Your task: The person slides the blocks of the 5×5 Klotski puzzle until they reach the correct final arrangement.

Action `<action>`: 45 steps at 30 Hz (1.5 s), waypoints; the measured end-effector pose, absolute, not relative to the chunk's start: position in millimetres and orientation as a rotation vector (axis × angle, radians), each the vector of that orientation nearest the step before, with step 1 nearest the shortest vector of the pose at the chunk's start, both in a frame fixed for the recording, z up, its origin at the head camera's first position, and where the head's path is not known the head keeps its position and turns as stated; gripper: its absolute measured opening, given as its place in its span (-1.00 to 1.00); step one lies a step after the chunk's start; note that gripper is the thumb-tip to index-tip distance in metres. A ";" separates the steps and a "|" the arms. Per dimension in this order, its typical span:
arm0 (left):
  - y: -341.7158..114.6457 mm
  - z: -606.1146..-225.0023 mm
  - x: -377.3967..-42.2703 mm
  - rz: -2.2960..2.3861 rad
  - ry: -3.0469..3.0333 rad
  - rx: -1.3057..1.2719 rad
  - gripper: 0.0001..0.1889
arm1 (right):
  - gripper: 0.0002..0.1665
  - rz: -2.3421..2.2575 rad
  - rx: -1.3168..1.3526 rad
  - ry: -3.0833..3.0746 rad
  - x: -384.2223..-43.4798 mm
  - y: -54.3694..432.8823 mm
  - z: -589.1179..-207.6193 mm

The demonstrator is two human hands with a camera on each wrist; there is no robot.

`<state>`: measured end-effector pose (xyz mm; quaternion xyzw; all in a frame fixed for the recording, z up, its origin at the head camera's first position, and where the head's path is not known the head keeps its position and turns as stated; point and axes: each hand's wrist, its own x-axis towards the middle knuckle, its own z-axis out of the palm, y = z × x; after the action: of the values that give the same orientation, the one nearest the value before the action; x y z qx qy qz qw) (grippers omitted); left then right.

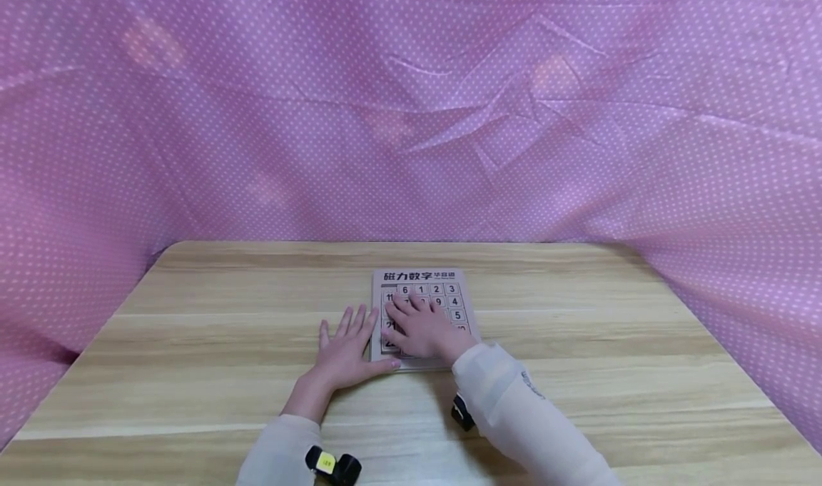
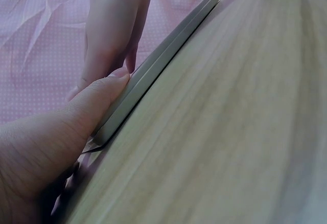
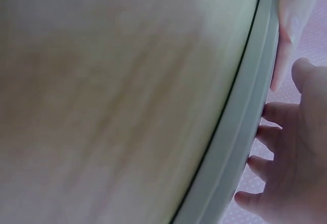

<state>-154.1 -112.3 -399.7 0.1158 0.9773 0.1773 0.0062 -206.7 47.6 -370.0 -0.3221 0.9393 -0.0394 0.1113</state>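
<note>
A pale number sliding puzzle (image 1: 467,325) lies on the table, with dark Chinese lettering along its top border and rows of numbered tiles below. One slot at the upper left of the grid shows dark. My left hand (image 1: 343,357) rests spread at the puzzle's left side, its thumb over the lower left corner; in the left wrist view that thumb (image 2: 104,93) touches the rim. Over the tiles lies my right hand (image 1: 420,329), hiding several numbers in the middle and lower rows. Its fingertips (image 3: 265,134) meet the puzzle's face in the right wrist view.
The wooden table (image 1: 225,329) extends on both sides of the puzzle. Pink dotted cloth (image 1: 411,115) hangs behind and around it. Both sleeves are light, and a black strap device (image 1: 334,466) sits at the left wrist, another (image 1: 462,413) at the right.
</note>
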 end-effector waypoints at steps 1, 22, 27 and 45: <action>-111.9 -399.8 -153.7 0.551 3.060 0.362 0.05 | -0.28 -0.109 -0.957 2.757 -204.8 48.8 -369.7; -110.4 -400.9 -152.2 0.551 3.064 0.355 0.07 | -0.30 -0.247 -0.964 2.742 -198.1 58.1 -368.3; -112.3 -401.9 -155.9 0.567 3.057 0.356 0.07 | -0.30 -0.348 -0.905 2.769 -208.3 70.8 -365.3; -114.6 -403.4 -160.0 0.586 3.055 0.341 0.10 | -0.23 -0.338 -0.638 2.825 -225.9 115.5 -368.3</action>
<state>-160.0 -114.6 -403.4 0.1089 0.9762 0.1873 0.0059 -225.9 115.5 -368.3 -0.2173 0.9627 -0.1150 0.1127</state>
